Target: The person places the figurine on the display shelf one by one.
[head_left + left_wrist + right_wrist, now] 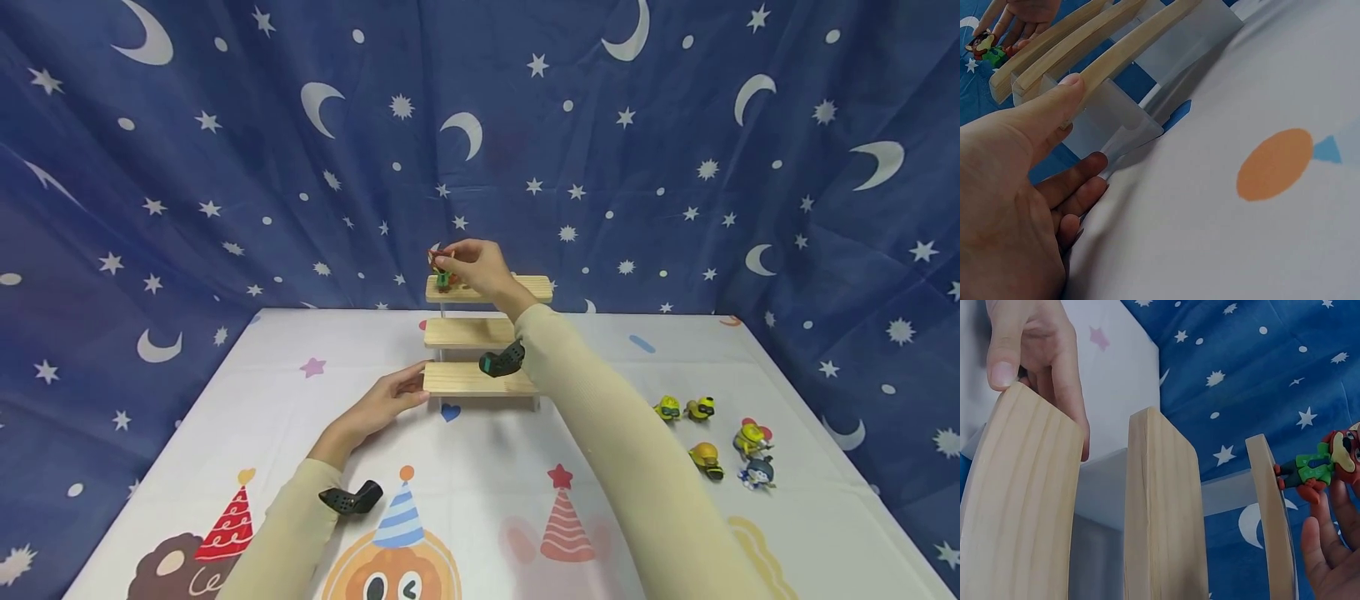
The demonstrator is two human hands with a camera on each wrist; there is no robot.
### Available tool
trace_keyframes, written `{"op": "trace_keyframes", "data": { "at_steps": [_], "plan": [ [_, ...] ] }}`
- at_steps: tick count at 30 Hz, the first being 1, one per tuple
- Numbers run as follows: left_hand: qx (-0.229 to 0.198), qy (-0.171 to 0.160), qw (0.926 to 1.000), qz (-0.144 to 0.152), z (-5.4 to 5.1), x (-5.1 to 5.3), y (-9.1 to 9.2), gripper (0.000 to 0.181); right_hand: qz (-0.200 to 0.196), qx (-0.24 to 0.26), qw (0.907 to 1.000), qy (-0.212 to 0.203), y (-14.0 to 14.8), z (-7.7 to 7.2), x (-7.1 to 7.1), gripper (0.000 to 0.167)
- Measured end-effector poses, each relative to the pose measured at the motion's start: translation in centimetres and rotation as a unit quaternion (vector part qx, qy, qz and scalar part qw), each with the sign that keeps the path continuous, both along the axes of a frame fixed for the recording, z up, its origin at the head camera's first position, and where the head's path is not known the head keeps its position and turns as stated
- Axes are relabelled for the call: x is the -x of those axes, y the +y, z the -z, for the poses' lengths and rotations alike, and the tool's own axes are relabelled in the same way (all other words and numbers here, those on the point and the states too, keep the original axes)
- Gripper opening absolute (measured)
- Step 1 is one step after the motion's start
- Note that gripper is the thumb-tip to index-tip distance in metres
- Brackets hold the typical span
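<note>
A three-tier display shelf with pale wooden planks and clear side supports stands towards the back of the table. My left hand holds the left end of its lowest plank, the thumb on the edge and the other fingers beside the side support. Up at the top plank, my right hand pinches a small animal figurine by its head. The figurine is reddish-brown with a green jacket. It is upright at the plank's left end, its feet at the wood; whether they bear its weight I cannot tell.
On the right of the table are several small figurines: yellow ones, an orange-and-yellow one, a yellow-green one and a dark blue one. A blue star-and-moon curtain hangs behind the shelf.
</note>
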State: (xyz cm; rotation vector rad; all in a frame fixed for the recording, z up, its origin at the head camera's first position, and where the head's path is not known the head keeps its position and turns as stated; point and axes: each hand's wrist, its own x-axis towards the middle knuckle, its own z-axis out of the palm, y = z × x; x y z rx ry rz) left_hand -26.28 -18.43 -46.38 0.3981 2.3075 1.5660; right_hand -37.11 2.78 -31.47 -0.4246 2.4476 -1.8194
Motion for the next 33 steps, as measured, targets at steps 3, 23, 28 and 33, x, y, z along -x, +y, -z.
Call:
{"op": "trace_keyframes", "data": {
  "at_steps": [3,23,28,33],
  "plan": [
    [-0.005,0.003,1.0000,0.003,0.1,0.0,0.0,0.072,-0.002,-0.002,1.0000,-0.003,0.1,0.0,0.0,0.030],
    [-0.007,0.018,0.9998,0.010,0.2,0.1,0.0,0.070,-0.022,-0.004,0.9997,0.013,0.2,-0.6,-0.4,0.032],
    [-0.005,0.018,0.9998,0.008,0.1,0.0,0.1,0.069,-0.031,-0.003,0.9994,0.015,0.5,-0.8,-0.4,0.035],
    [-0.004,0.017,0.9998,0.006,0.2,0.1,0.1,0.069,-0.023,-0.027,0.9991,0.023,1.1,-1.2,-0.4,0.038]
  ]
}}
